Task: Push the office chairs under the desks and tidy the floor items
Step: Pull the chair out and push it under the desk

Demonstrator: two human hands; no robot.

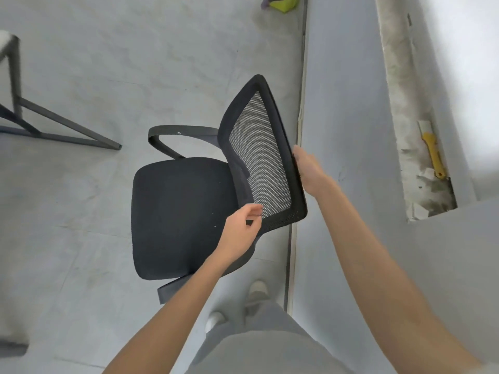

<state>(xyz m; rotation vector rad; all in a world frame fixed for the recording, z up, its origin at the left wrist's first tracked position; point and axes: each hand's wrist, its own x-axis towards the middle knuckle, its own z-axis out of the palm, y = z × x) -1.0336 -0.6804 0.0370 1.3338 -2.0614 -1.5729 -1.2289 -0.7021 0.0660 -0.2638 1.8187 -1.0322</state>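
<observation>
1. The left hand (239, 233) is curling its fingers round the lower corner of the backrest (259, 155), the thumb (253, 210) lying on the mesh side; it looks like a loose pinch on the frame, not a firm clamp.
2. The right hand (307, 168) is lying along the outer edge of the backrest at about 3 o'clock of the chair. Its fingertips are hidden behind the frame, so I cannot tell whether they are wrapping it or only pressing flat against it.
3. The chair (183, 211) is standing in the middle of the floor (108, 63), seat facing 9 o'clock, just beside the wall (345, 76) on its 3 o'clock side. The desk leg (64, 130) is showing well apart at 10 o'clock.
4. Handling, as I am judging it: the black rim is stiff and is giving the surest hold; the mesh is springy and would give under a push. The chair probably rolls easily, so a push high on the back could make it swivel or tip; the armrest (172, 130) would steady it.
5. A green item (283, 2) is lying on the floor at 12 o'clock, and a yellow tool (433, 155) is resting on the ledge (405, 103) at 2 o'clock.
</observation>
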